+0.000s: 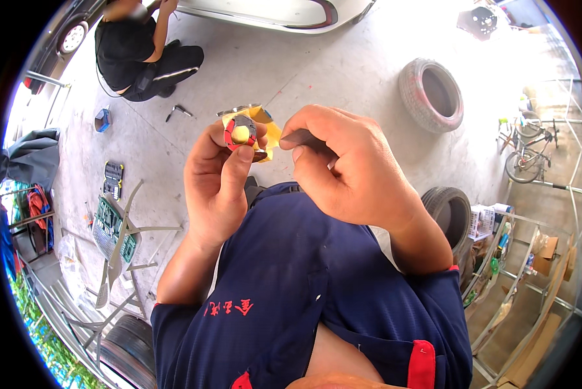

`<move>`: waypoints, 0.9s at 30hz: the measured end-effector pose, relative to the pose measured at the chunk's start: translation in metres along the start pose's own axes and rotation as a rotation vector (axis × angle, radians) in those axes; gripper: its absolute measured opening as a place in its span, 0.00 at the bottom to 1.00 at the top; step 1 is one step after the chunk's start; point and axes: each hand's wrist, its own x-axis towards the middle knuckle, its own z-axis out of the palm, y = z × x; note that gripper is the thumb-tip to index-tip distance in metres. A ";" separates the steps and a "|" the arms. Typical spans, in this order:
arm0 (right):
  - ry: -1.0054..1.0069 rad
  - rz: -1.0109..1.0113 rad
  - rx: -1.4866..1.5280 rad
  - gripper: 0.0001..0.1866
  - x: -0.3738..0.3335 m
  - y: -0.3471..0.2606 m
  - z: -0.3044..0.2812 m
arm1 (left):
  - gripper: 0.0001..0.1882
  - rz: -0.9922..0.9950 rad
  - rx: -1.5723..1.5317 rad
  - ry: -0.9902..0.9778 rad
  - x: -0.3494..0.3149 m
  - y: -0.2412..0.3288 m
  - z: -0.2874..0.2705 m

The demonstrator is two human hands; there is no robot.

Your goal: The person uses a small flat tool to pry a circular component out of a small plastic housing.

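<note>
Left hand (214,185): raised in front of the chest, curled nearly closed, thumb and fingers pinching a small round part (241,133) and a yellow wrapper (271,137) together. Right hand (354,165): raised just beside it, back of hand toward the viewer, thumb and forefinger narrowed to a small gap at the wrapper's right edge. Cannot tell whether these fingertips touch the wrapper or grip anything; the palm is hidden.

Round part: above the left thumb, face up; red and dark grey rim, pale yellow-green centre. Wrapper: crumpled, bright yellow, spreading behind the part and to its right. Left thumb overlaps the part's lower edge; fingers hide its underside.

Below the hands, a navy shirt (274,253) with red trim blocks the near floor. Beyond the hands, on grey concrete: a dark T-shaped tool (179,111), a small blue box (103,120), and a tyre (413,97) lying flat, well apart on the right. Top left, a co-worker (125,55) in black crouches near a white car (258,14). Left side: open black tool case (113,180); green tool tray (112,230) on a chair (132,207). Right side: a bicycle (523,165) and a white basket (482,222).
</note>
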 end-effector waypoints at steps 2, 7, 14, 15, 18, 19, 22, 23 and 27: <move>0.028 -0.049 -0.025 0.07 0.001 0.005 0.001 | 0.10 0.053 -0.022 0.007 0.002 0.001 0.003; 0.003 -0.044 -0.027 0.07 0.001 -0.007 0.000 | 0.09 0.061 -0.060 -0.004 0.001 0.000 0.003; -0.032 -0.074 -0.058 0.07 0.005 -0.007 0.014 | 0.09 0.141 -0.108 -0.040 -0.002 0.002 0.009; -0.030 -0.073 -0.054 0.07 0.005 -0.008 0.015 | 0.09 0.142 -0.109 -0.039 -0.003 0.002 0.008; -0.039 -0.068 -0.062 0.07 0.005 -0.009 0.017 | 0.08 0.135 -0.103 -0.030 -0.005 0.000 0.006; -0.040 -0.069 -0.062 0.07 0.005 -0.010 0.017 | 0.07 0.153 -0.117 -0.035 -0.004 0.000 0.005; -0.038 -0.062 -0.068 0.07 0.006 -0.012 0.018 | 0.05 0.172 -0.126 -0.038 -0.005 0.000 0.004; -0.038 -0.063 -0.073 0.07 0.006 -0.012 0.018 | 0.05 0.171 -0.120 -0.036 -0.005 0.000 0.004; -0.038 -0.070 -0.087 0.08 0.007 -0.013 0.019 | 0.05 0.172 -0.110 -0.034 -0.006 0.001 0.003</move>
